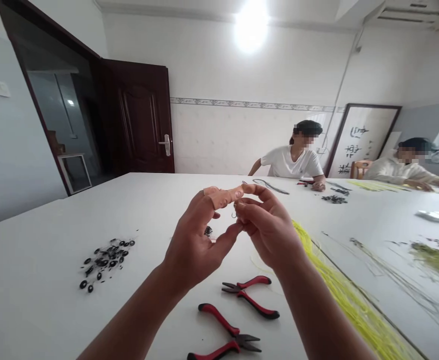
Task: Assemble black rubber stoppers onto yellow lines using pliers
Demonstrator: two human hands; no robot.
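L hand [193, 250] and R hand [268, 227] pinch a tiny hook [233, 215], prob. — red-handled pliers [251, 298] below.

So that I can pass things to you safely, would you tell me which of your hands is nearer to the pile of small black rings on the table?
Left. Your left hand is up and to the right of the pile of small black rings, while your right hand is farther right, beyond the left.

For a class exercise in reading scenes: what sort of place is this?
Probably a workshop for hand assembly, perhaps of fishing tackle: a small hook held in the right hand, red-handled pliers, and yellow cords on a long white table shared with two seated co-workers.
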